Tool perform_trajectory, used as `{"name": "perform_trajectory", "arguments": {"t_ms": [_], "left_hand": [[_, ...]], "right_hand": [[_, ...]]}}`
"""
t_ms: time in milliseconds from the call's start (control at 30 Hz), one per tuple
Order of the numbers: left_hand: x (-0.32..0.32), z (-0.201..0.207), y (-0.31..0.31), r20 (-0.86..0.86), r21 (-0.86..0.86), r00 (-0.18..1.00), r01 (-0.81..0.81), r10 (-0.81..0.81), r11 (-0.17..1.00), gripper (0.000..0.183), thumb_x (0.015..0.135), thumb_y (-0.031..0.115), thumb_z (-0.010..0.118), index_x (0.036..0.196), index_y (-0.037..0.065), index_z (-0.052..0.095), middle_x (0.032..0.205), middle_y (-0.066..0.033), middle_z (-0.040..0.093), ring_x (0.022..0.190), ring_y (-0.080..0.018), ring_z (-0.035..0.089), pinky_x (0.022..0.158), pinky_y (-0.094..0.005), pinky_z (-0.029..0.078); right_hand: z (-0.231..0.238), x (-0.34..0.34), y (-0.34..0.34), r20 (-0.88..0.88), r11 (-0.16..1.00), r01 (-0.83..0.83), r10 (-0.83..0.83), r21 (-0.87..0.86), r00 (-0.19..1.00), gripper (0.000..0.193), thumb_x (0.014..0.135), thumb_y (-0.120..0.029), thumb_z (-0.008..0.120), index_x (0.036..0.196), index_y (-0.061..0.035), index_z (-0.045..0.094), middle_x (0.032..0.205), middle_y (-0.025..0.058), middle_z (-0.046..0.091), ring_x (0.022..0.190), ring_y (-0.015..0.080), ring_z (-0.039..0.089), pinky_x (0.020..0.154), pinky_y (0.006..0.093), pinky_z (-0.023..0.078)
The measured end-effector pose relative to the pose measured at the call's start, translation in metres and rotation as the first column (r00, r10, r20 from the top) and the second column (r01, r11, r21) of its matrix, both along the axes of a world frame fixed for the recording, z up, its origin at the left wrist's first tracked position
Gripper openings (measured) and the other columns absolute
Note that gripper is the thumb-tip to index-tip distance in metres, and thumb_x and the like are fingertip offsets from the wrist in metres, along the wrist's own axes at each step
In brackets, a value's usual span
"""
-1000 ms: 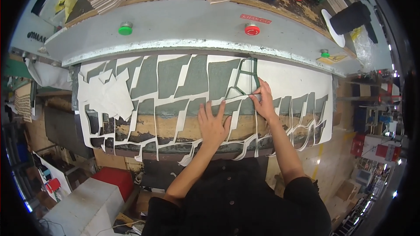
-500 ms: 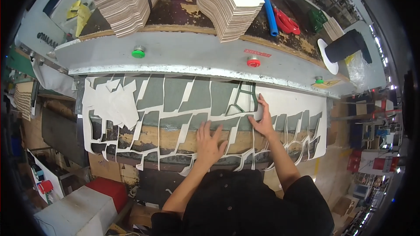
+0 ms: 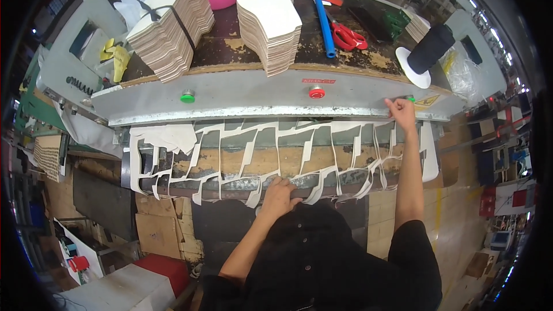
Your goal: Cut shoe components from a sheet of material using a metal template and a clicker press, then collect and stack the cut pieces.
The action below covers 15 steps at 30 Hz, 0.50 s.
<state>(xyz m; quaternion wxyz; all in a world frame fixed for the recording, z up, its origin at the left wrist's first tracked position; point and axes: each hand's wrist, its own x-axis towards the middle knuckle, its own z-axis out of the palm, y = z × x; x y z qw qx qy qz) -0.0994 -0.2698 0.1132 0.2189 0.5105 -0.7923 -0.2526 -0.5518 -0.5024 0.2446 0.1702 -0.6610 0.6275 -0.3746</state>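
Note:
My right hand (image 3: 401,113) is raised at the green push button (image 3: 411,99) at the right end of the grey machine beam (image 3: 247,99). It holds nothing, and its fingertips partly cover the button, with a digit sticking out to the left. My left hand (image 3: 279,198) rests at the near edge of the white cut-out sheet (image 3: 278,155), its fingers laid over the edge and the thumb apart. The sheet is a web of thin strips between holes on the machine bed (image 3: 230,159). Its far part is hidden under the beam. White loose pieces (image 3: 167,136) lie on its left.
Two stacks of cut boards, the tied left stack (image 3: 173,29) and the right stack (image 3: 269,29), stand atop the machine. Beside them are a blue tube (image 3: 324,26), red-handled scissors (image 3: 349,38) and a black roll (image 3: 431,49). A red button (image 3: 317,93) sits mid-beam.
My right hand has moved from the sheet up to the right green button. My left hand has drawn back to the near edge. The green-edged cutting die is out of sight now; the view has shifted.

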Motion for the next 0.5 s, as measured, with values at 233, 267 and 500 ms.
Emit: {"name": "perform_trajectory", "arguments": {"t_ms": [233, 267, 500], "left_hand": [[-0.004, 0.03, 0.008, -0.063, -0.109, 0.992, -0.116, 0.11, 0.987, 0.041, 0.077, 0.03, 0.092, 0.107, 0.005, 0.081, 0.102, -0.0118, 0.069, 0.103, -0.0344, 0.06, 0.095, -0.0448, 0.052], [-0.005, 0.031, 0.01, -0.065, -0.095, 0.99, -0.128, 0.122, 0.987, 0.041, 0.076, 0.031, 0.092, 0.107, 0.005, 0.081, 0.102, -0.0118, 0.069, 0.104, -0.0344, 0.06, 0.095, -0.0447, 0.052], [-0.015, 0.032, 0.011, -0.065, -0.205, 0.981, -0.19, 0.181, 0.96, 0.042, 0.078, 0.032, 0.091, 0.109, 0.007, 0.079, 0.104, -0.0119, 0.067, 0.102, -0.0354, 0.059, 0.092, -0.0475, 0.05]], "right_hand": [[-0.055, 0.119, 0.151, -0.069, 0.866, -0.382, 0.424, 0.323, 0.903, 0.037, 0.084, -0.038, 0.09, 0.093, -0.0049, 0.079, 0.085, 0.0114, 0.076, 0.08, 0.0236, 0.076, 0.075, 0.0403, 0.059], [-0.066, 0.136, 0.175, -0.168, 0.886, -0.396, 0.44, 0.244, 0.882, 0.039, 0.082, -0.04, 0.092, 0.097, -0.0061, 0.079, 0.092, 0.0133, 0.074, 0.088, 0.0285, 0.074, 0.08, 0.0425, 0.059], [-0.071, 0.174, 0.235, -0.407, 0.936, -0.291, 0.348, 0.198, 0.845, 0.061, 0.07, -0.041, 0.096, 0.116, -0.0076, 0.076, 0.109, 0.0144, 0.065, 0.112, 0.0386, 0.062, 0.101, 0.0489, 0.05]]}}
